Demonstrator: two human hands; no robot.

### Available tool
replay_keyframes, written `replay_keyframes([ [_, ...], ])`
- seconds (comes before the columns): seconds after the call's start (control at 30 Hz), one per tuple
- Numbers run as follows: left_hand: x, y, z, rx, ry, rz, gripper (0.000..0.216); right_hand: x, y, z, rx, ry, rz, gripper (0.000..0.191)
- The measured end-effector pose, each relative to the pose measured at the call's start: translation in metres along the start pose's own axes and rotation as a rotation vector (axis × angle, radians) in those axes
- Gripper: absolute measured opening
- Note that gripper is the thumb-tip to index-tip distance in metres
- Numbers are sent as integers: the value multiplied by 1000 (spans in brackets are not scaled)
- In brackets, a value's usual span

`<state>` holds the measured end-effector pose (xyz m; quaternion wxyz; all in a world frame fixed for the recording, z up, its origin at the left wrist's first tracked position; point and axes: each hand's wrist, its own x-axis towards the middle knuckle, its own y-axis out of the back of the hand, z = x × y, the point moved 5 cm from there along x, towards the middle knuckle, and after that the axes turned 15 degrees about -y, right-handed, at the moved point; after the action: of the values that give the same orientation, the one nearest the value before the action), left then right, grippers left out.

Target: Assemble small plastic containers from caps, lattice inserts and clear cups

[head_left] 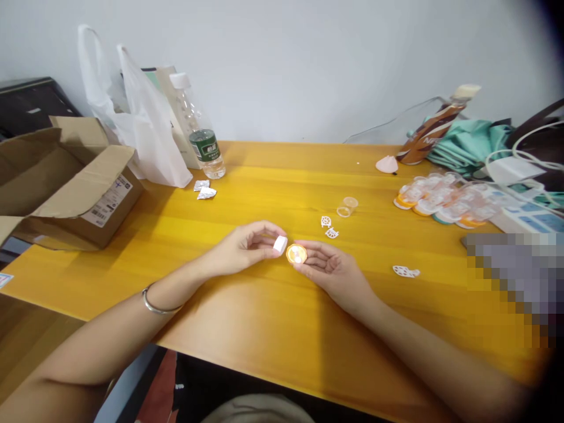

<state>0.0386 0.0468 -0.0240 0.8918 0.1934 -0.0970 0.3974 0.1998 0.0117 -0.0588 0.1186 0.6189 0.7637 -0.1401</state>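
Note:
My left hand (259,244) pinches a small white block-like piece (280,245) between thumb and fingers. Close beside it, my right hand (332,264) grips a round orange disc with a scalloped edge (296,254) and a pale pattern on its face. The two pieces are held just above the table (247,305), a small gap between them. Beyond my right hand lie two white wheel-like cutouts (325,221) and a small clear plastic cup (347,207) on its side. Another white cutout with holes (406,271) rests to the right of that hand.
At left stand an open cardboard box (110,200), a white plastic bag (147,135) and a water bottle (205,147), with foil scraps (205,191) nearby. On the right are a brown drink bottle (432,132), a pink cone (386,164) and several clear-and-orange packs (445,200).

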Motion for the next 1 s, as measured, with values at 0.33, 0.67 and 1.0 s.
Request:
replay_keyframes([
  [0.33,2,-2,0,-27,-35,82,28,1,4,-1,-2,22,74,35],
  [0.67,-1,-17,17,330,-179,-35,32,0,-1,2,16,49,14,33],
  [1.0,-3,-19,27,575,-309,-107,30,-3,-2,3,47,-13,-5,33],
])
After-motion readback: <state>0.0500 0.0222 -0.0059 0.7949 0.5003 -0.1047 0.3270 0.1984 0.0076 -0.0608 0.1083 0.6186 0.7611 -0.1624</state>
